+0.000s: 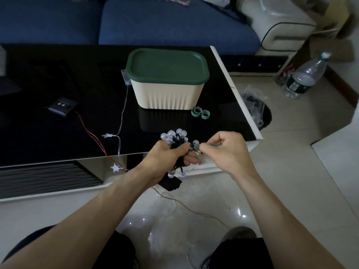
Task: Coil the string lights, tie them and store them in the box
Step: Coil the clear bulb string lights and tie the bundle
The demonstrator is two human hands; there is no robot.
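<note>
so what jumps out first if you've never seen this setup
The two hands low in the middle: the left hand grips a bundle of string lights, and the right hand pinches a green tie beside it. Behind them, a cream box with its green lid on stands on the black table. More green ties lie by the box's right corner.

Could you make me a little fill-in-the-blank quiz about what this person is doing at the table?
1. The left hand grips a bundle of ____ lights.
2. The box's green lid is ____.
3. Two green bands lie on the ____ beside the box.
4. The right hand pinches a ____ band.

Missing words: string; closed; table; green
</note>
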